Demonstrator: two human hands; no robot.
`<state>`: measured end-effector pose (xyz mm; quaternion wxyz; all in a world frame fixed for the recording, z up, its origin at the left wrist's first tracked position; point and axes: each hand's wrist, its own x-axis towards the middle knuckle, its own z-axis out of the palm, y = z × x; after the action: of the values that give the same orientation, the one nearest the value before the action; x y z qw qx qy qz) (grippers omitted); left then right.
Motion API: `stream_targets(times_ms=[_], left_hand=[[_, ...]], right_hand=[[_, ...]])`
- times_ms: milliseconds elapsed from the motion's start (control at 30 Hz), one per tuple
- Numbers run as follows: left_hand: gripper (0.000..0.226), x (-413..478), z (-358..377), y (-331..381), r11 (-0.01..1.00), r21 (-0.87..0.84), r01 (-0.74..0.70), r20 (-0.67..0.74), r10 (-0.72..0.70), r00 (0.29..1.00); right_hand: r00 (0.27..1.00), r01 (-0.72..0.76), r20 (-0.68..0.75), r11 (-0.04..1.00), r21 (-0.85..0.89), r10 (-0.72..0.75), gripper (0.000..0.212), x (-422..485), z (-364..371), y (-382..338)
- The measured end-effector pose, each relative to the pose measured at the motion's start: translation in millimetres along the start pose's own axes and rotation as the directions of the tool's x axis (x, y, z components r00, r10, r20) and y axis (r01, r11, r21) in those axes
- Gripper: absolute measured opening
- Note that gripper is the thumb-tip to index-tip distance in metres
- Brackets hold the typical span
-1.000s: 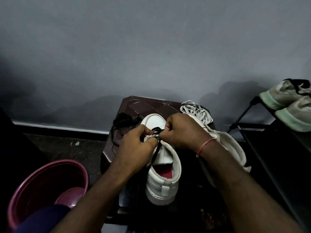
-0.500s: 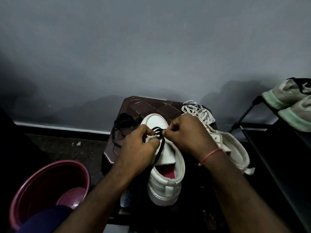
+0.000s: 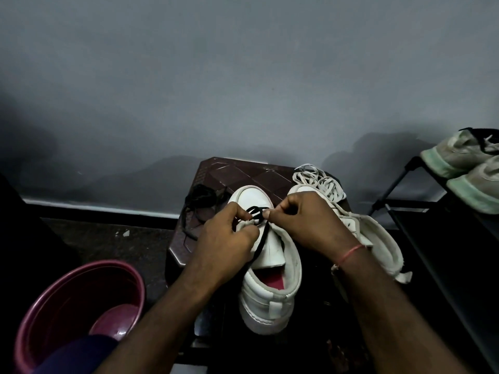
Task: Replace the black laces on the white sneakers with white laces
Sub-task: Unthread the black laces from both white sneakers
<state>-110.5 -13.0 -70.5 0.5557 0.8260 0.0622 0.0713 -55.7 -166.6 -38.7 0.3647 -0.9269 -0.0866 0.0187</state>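
Standing on the dark tabletop [image 3: 243, 174] near the wall, the two white sneakers point their toes away from the person. The middle sneaker [image 3: 270, 292] is under the hands. The second sneaker [image 3: 378, 238] lies just beside it on the right, and the part that shows has no lace in it.

Both hands are over the front of the middle sneaker. The left hand [image 3: 224, 247] has its fingers [image 3: 241, 211] curled and pinches the black lace [image 3: 263, 238] near the lowest eyelets. The right hand [image 3: 305, 222] pinches the same lace from the other side, thumb against forefinger. One strand of this lace runs down over the tongue toward the opening.

The white laces [image 3: 321, 182] lie in a heap at the far right of the tabletop, just beside the toe of the second sneaker. A loose black lace [image 3: 199, 198] lies at the far left.

I judge that the last crossings are being pulled out. The danger is a hard pull while the lace is twisted in an eyelet. It can jam, or it can drag the light sneaker toward the person and off the tabletop. A sideways jerk of the right hand could also push the white laces down to the floor.
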Motion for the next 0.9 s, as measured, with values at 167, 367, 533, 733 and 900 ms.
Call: stream_targets(times_ms=[167, 367, 533, 733, 900], left_hand=[[0.013, 1, -1, 0, 1.000, -0.002, 0.010, 0.031, -0.010, 0.999], [0.017, 1, -5, 1, 1.000, 0.005, 0.029, 0.060, -0.029, 0.998], [0.019, 0, -1, 5, 0.999, -0.011, 0.035, 0.047, -0.034, 0.998], [0.020, -7, 0, 8, 1.000, -0.030, -0.002, 0.002, 0.002, 1.000], [0.022, -5, -1, 9, 0.997, 0.070, -0.017, 0.049, 0.013, 0.999]], right_hand=[[1.000, 0.021, 0.002, 0.995, -0.102, -0.021, 0.021, 11, 1, -9], [0.988, -0.004, -0.151, 1.000, 0.008, 0.005, 0.028, 20, 1, -18], [0.996, -0.092, -0.020, 0.982, -0.163, 0.090, 0.034, -5, -7, -11], [0.994, -0.095, -0.059, 0.991, -0.099, 0.090, 0.013, -11, -2, -14], [0.997, -0.080, -0.010, 0.985, 0.151, 0.082, 0.030, 0, -3, -12]])
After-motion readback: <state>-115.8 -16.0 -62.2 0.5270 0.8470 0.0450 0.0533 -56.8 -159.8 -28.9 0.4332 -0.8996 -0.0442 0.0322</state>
